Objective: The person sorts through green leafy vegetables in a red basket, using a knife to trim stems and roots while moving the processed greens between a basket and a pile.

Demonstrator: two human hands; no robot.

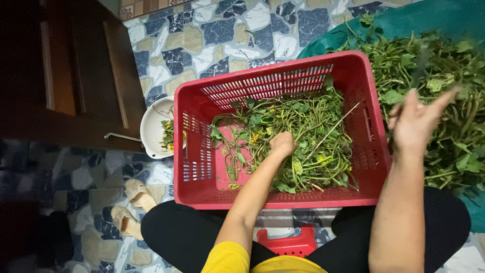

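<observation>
**Greens sorting: hands at crate and pile**

Leafy stems (298,139) lay in the red crate (202,151), mid-scene. Left hand (282,144) was closed, pressed into them. Right hand (417,121), blurred, fingers spread, was over the loose greens pile (444,65) on teal sheet (429,20) at right. White bowl (151,129) stood left of the crate.

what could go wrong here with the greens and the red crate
1. The right hand is blurred over the loose pile of greens on the teal sheet; stems flung across may land on the tiled floor.
2. The left hand is sunk among the tangled stems in the red crate; pulling could drag out a clump.
3. The white bowl sits tight against the crate and could get knocked.
</observation>
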